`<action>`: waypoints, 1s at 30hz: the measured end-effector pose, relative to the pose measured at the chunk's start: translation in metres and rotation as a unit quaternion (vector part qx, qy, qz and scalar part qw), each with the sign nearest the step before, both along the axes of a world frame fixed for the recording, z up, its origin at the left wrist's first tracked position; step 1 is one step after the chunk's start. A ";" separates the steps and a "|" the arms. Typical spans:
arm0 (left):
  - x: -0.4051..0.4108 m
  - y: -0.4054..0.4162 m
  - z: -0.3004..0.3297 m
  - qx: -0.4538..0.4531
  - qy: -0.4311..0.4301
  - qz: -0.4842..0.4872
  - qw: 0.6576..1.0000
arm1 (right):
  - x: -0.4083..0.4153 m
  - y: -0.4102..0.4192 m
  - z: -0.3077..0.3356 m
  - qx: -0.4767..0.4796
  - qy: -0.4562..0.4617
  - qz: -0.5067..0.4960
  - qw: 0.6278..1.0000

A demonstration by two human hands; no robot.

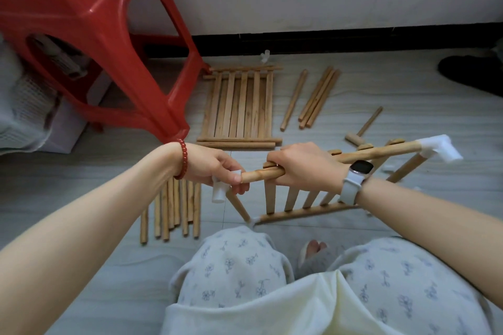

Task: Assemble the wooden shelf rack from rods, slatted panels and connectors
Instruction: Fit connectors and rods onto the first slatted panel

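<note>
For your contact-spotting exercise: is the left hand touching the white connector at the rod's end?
Touching. The head view shows the left hand pinching the white connector with thumb and fingers, at the end of the rod.

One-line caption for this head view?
Left hand fits a white connector onto the rod gripped by right hand.

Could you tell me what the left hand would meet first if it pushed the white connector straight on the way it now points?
Most likely the bare end of the wooden rod gripped by the right hand; the left hand holds the white connector right at it.
</note>
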State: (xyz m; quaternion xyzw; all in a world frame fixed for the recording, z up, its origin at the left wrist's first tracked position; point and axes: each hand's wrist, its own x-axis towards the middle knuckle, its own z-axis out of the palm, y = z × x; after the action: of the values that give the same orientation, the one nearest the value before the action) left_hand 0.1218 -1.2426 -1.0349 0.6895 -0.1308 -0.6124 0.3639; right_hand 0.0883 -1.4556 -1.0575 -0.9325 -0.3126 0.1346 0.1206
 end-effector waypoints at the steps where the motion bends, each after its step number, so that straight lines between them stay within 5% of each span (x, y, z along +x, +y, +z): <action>1: -0.004 0.002 -0.003 -0.011 -0.027 0.009 1.000 | 0.000 0.000 0.000 0.002 0.003 -0.005 1.000; 14: -0.029 0.006 -0.032 -0.079 -0.205 0.152 0.964 | 0.004 -0.003 -0.006 0.028 -0.046 -0.014 0.998; 20: -0.038 -0.020 -0.044 -0.180 -0.238 0.484 0.822 | 0.012 -0.014 -0.003 0.034 -0.141 -0.075 0.987; 25: -0.015 -0.023 0.000 -0.276 -0.314 0.470 0.777 | 0.023 -0.018 0.027 0.176 -0.141 -0.172 0.959; 28: 0.002 -0.028 0.035 -0.211 -0.479 0.388 0.759 | 0.034 -0.024 0.046 0.366 -0.063 -0.238 0.897; 30: 0.014 -0.033 0.049 -0.119 -0.598 0.338 0.717 | 0.037 -0.024 0.047 0.463 -0.033 -0.266 0.845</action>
State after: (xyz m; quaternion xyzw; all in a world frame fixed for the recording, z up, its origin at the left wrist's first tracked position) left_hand 0.1361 -1.2758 -0.9857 0.8613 -0.1515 0.1121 0.4719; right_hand 0.1249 -1.4794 -1.0102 -0.8199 -0.0822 -0.0942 0.5587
